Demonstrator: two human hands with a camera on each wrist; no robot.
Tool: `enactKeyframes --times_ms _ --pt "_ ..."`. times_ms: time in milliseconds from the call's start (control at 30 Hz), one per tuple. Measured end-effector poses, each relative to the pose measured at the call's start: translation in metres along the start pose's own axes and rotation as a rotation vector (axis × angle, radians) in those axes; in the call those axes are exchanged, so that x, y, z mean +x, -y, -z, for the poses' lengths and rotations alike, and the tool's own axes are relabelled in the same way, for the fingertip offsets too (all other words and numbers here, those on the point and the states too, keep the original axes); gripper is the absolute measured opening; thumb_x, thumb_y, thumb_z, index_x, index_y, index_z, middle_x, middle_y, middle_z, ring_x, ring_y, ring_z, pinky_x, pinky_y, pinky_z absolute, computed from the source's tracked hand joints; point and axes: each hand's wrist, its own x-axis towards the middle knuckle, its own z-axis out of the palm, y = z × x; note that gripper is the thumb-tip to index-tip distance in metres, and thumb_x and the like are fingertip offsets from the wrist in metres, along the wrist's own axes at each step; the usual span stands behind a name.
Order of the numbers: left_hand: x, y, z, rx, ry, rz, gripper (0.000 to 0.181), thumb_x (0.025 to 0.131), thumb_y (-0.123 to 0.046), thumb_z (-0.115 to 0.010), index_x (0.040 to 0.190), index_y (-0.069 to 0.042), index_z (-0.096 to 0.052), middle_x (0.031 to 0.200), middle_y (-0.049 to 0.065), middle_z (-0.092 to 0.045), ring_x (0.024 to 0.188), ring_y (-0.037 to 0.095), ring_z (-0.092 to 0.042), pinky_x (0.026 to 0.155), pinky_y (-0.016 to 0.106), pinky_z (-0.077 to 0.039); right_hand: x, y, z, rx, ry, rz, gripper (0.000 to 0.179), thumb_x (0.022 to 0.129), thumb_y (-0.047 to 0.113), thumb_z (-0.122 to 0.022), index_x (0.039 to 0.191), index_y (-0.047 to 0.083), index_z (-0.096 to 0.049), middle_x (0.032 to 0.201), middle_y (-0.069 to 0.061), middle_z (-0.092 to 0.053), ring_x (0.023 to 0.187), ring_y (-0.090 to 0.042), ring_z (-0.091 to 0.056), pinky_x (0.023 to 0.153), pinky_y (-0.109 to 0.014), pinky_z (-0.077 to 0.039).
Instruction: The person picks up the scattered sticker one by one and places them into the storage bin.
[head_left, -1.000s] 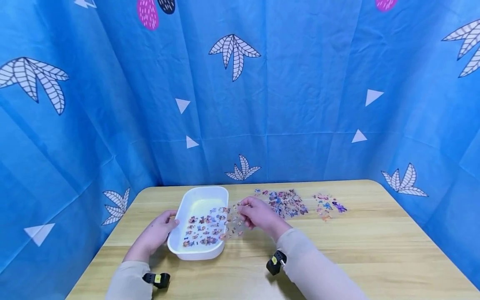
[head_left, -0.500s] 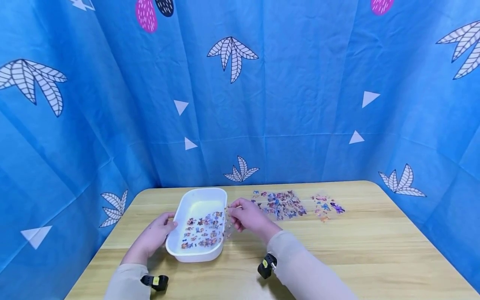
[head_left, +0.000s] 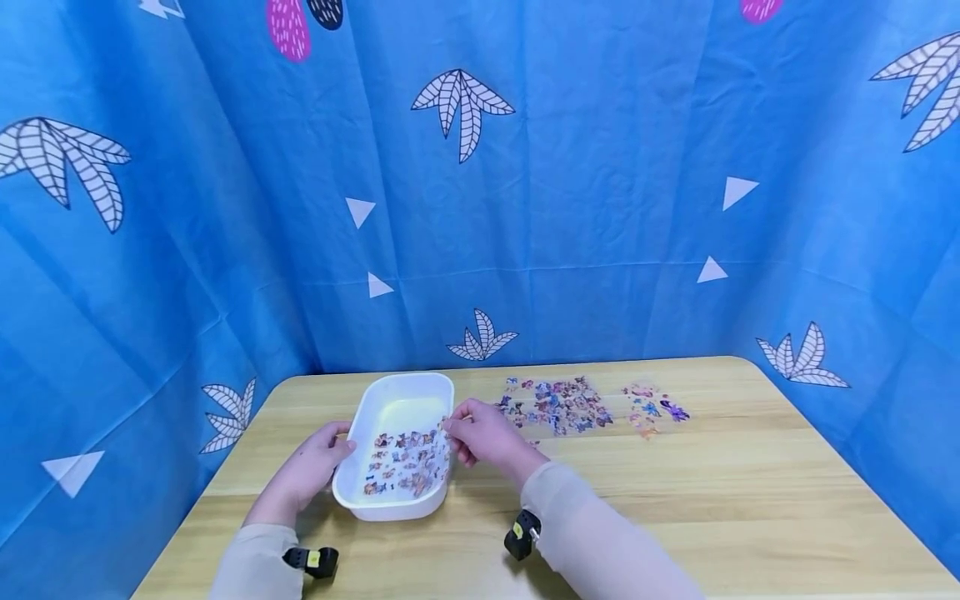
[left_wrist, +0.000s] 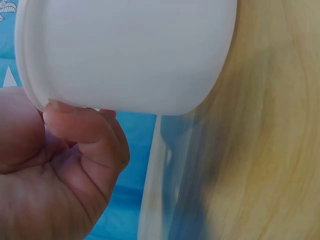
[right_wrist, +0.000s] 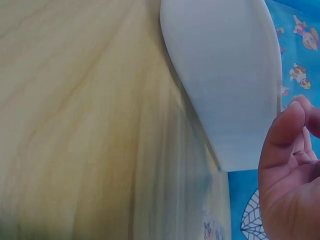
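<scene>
A white plastic tub [head_left: 392,510] stands at the left of the wooden table. My left hand [head_left: 318,460] grips its left rim, with the thumb over the edge and the fingers curled beneath it in the left wrist view. With thumb and fingertips my right hand [head_left: 487,435] pinches the right edge of a clear sticker sheet [head_left: 401,462] printed with small cartoon figures. The sheet lies across the near part of the tub, its right edge at the tub's right rim. In the right wrist view some printed figures [right_wrist: 300,75] show above the tub's rim beside the fingertips.
Right of the tub, a dense group of sticker sheets [head_left: 566,407] lies on the table [head_left: 720,500]. Another sheet with pink, blue and purple figures [head_left: 651,408] lies farther right. A patterned blue curtain [head_left: 600,208] hangs behind the table.
The right hand has moved left with the sticker sheet, bringing its right edge from beyond the tub to the tub's right rim. The left hand has kept its place on the tub.
</scene>
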Motion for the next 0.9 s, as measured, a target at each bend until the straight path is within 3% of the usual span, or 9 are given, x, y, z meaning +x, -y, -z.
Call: enactKeyframes --times_ms 400,900 --pt "-0.001 0.002 0.0 -0.002 -0.01 0.014 0.048 0.109 -0.023 -0.044 0.152 -0.002 -0.036 0.117 0.016 -0.061 0.096 0.023 -0.065 0.078 0.037 -0.054 0.0 -0.004 -0.004 0.027 -0.007 0.011 0.017 0.099 0.022 -0.066 0.098 0.008 -0.056 0.077 -0.008 -0.062 0.058 -0.017 -0.056 0.054 -0.03 -0.053" --pt "-0.002 -0.001 0.001 0.003 -0.009 0.029 0.049 0.109 -0.024 -0.045 0.152 -0.002 -0.036 0.123 0.018 -0.059 0.102 0.025 -0.063 0.083 0.04 -0.053 0.001 -0.012 0.001 -0.035 -0.001 0.042 0.016 0.098 0.02 -0.068 0.096 0.007 -0.059 0.079 -0.012 -0.064 0.06 -0.017 -0.058 0.055 -0.031 -0.054"
